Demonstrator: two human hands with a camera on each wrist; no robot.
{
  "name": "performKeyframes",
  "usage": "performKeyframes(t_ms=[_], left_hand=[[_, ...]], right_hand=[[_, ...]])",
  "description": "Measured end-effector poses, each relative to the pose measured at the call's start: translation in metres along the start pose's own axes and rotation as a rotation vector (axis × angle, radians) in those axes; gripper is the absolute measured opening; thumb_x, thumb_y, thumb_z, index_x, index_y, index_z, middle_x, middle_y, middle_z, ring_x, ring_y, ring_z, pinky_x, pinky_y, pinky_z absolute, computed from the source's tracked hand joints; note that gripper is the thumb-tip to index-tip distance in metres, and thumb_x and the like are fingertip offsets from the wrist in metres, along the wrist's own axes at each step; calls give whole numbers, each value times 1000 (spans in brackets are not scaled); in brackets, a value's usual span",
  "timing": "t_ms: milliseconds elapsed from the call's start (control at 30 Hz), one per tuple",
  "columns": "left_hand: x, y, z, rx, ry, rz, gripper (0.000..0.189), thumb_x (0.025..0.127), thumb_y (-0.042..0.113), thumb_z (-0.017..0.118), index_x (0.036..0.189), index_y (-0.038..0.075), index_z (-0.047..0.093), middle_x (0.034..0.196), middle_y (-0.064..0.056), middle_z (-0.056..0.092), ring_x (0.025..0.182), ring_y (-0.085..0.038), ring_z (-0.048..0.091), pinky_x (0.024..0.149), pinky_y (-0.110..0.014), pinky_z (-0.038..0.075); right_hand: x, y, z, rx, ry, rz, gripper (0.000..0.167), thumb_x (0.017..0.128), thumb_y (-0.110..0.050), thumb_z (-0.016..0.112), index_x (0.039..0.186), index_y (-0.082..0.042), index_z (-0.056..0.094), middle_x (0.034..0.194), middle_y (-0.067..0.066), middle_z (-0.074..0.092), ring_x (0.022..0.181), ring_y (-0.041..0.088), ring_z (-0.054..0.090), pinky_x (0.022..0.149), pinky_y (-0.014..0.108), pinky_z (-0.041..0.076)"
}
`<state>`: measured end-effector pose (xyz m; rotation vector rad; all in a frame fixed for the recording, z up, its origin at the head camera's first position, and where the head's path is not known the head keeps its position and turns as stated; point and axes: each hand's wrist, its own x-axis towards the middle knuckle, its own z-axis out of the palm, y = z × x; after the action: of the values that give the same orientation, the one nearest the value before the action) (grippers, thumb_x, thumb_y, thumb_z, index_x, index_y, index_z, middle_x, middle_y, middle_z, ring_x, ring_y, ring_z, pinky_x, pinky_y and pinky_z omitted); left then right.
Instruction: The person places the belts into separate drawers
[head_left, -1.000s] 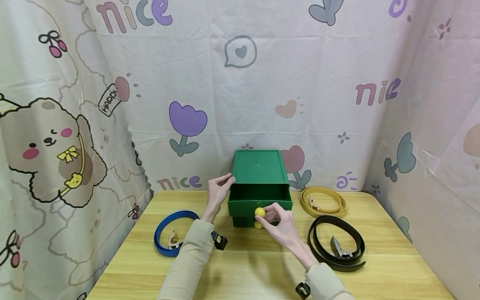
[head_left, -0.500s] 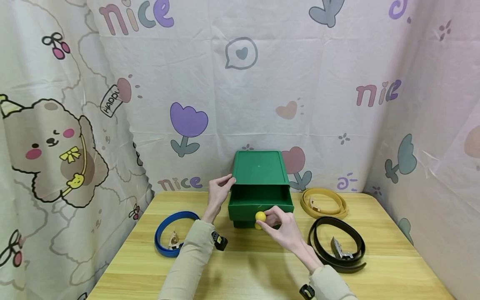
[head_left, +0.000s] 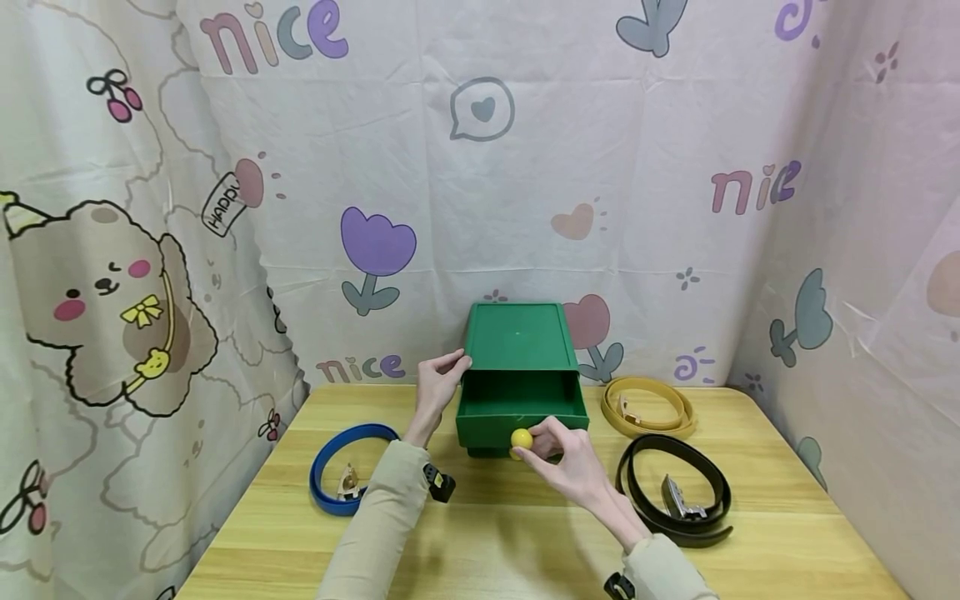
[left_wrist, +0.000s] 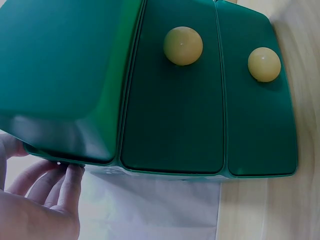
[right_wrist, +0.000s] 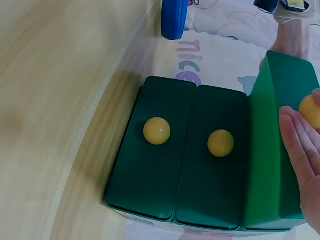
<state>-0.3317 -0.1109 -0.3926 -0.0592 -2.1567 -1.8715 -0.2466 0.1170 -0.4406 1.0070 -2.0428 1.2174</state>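
A green drawer cabinet (head_left: 517, 337) stands at the back middle of the table, with its top drawer (head_left: 487, 433) pulled out toward me. My right hand (head_left: 573, 467) pinches that drawer's round yellow knob (head_left: 521, 439) between thumb and fingers. At the cabinet's upper left front corner, my left hand (head_left: 437, 390) grips the edge, fingertips against the side. Two lower drawers are closed in the left wrist view, each with a yellow knob, the middle knob (left_wrist: 183, 46) and the bottom knob (left_wrist: 264, 64). The left thumb is partly out of that view.
A coiled blue belt (head_left: 322, 475) lies left of the cabinet. On the right are a coiled yellow belt (head_left: 678, 408) and a coiled black belt (head_left: 720, 475) with a silver buckle. A printed curtain (head_left: 480, 183) hangs behind the wooden table (head_left: 480, 542).
The top drawer has come slightly farther out and its front sits lower in view. My right hand has moved toward me with the knob; my left hand has stayed at the cabinet corner.
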Motion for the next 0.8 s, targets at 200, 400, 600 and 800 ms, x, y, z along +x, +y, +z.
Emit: performKeyframes(t_ms=[200, 400, 600, 800], left_hand=[[0, 0, 0, -5, 10, 11, 36, 95, 21, 70, 127, 4, 70, 126, -20, 70, 117, -33, 67, 101, -44, 54], [-1, 1, 0, 0, 13, 12, 35, 94, 21, 70, 125, 4, 71, 124, -20, 71, 114, -32, 68, 92, -33, 57], [-1, 1, -1, 0, 15, 12, 35, 94, 21, 71, 125, 5, 72, 123, -20, 72, 114, -32, 69, 89, -29, 56], [-1, 2, -1, -10, 17, 12, 35, 94, 20, 71, 125, 4, 72, 123, -20, 72, 114, -32, 69, 91, -32, 57]], right_hand=[[-1, -4, -1, -6, -10, -23, 25, 80, -1, 82, 97, -9, 65, 74, 1, 77, 60, 5, 69, 55, 24, 55], [-4, -3, -2, -18, -10, -62, 31, 75, 3, 84, 96, -7, 64, 72, 3, 76, 60, 5, 68, 55, 21, 53], [-4, -6, -4, -30, -15, -67, 27, 78, -2, 84, 96, -8, 64, 73, 0, 76, 61, 3, 68, 58, 21, 54], [-6, -8, -5, -40, -22, -75, 29, 77, 0, 84, 94, -9, 64, 72, -2, 76, 61, 0, 68, 60, 16, 53]])
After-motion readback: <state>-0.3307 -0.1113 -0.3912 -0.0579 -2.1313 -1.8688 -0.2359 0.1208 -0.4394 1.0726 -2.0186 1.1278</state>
